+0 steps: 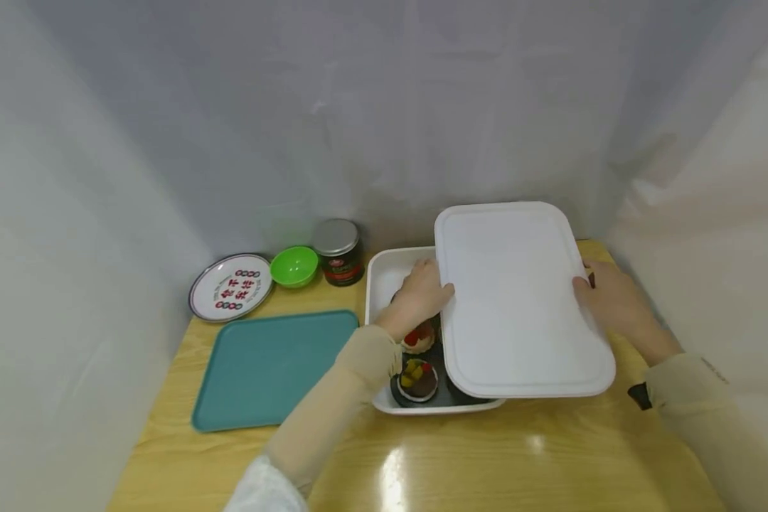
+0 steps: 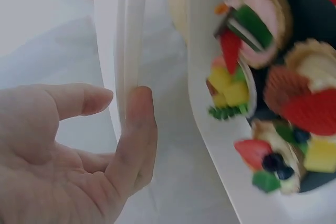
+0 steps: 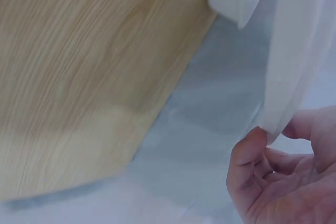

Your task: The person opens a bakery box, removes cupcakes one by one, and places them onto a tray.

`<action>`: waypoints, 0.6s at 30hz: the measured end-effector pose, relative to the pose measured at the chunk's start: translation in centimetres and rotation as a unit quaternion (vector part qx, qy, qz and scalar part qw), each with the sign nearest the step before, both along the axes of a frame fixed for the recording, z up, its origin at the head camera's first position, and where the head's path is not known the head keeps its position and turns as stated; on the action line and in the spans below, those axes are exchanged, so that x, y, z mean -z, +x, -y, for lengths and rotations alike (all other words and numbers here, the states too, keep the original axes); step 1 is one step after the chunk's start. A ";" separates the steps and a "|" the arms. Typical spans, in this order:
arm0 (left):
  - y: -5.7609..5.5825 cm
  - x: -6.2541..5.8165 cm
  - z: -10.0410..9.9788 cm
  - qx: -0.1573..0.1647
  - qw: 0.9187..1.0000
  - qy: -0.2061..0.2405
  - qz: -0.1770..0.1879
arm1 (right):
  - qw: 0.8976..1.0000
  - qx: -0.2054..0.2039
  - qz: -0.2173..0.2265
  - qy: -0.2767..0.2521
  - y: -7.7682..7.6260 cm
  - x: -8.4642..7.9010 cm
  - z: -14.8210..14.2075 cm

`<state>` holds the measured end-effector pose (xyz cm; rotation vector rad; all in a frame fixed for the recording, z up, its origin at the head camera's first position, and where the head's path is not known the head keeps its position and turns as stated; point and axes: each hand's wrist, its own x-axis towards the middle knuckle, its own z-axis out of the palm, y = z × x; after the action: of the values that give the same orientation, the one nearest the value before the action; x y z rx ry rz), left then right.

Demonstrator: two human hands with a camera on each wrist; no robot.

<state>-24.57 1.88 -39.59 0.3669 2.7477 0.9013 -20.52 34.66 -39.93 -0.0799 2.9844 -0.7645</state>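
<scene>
Presently, one left hand (image 1: 421,293), bare, sleeve beige: pinching the left long edge of a white lid (image 1: 518,299), thumb lying on the upper face, fingers going underneath. One right hand (image 1: 611,295), likewise bare: pinching the opposite long edge, fingertips bending round the rim. Neither hand is spreading free.

Lid, one, rectangular, round-cornered: hanging between the two hands, its long axis running away from the person, its near end slanting a little to the right. Both wrist views are showing a gap between it and the vessel below.

Key relation: the lid is sitting above and to the right of a white rectangular tub (image 1: 377,274), overlapping its right part in the head view and leaving its left part uncovered. The left hand is lying over the tub, nearer by far; the right hand is standing well clear of it, beyond the lid.

Contents of tub: several fruit-topped tarts (image 1: 417,380), resting on a dark base; exact count hidden.

Farther left: a teal tray (image 1: 275,370), lying flat; a dark jar (image 1: 339,256) with grey cap; a green bowl (image 1: 294,267); a plate (image 1: 233,288) bearing red characters. All are occupying a wooden table (image 1: 448,462), with pale curtains (image 1: 384,107) hanging behind.
</scene>
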 end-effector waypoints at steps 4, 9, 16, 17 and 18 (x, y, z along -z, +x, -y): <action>-0.1 0.1 -2.0 0.012 1.000 -0.005 0.013 | 1.000 0.004 0.003 0.025 0.1 -0.2 -2.0; -0.2 0.2 -4.7 0.019 0.999 -0.005 0.038 | 0.999 0.012 0.005 0.044 0.2 -0.3 -4.5; -0.1 0.2 -7.9 0.031 0.999 -0.028 0.028 | 0.998 0.023 0.007 0.058 0.4 -0.3 -7.5; 0.0 0.3 -8.2 0.032 0.999 -0.026 0.025 | 0.998 0.023 0.010 0.059 0.4 -0.3 -7.9; 0.0 0.4 -8.5 0.034 0.999 -0.024 0.024 | 0.998 0.021 0.013 0.060 0.4 -0.2 -8.3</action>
<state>-24.61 10.43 -39.98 0.4205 2.6901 0.8160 -20.14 42.94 -39.71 -0.0005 3.0089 -0.5825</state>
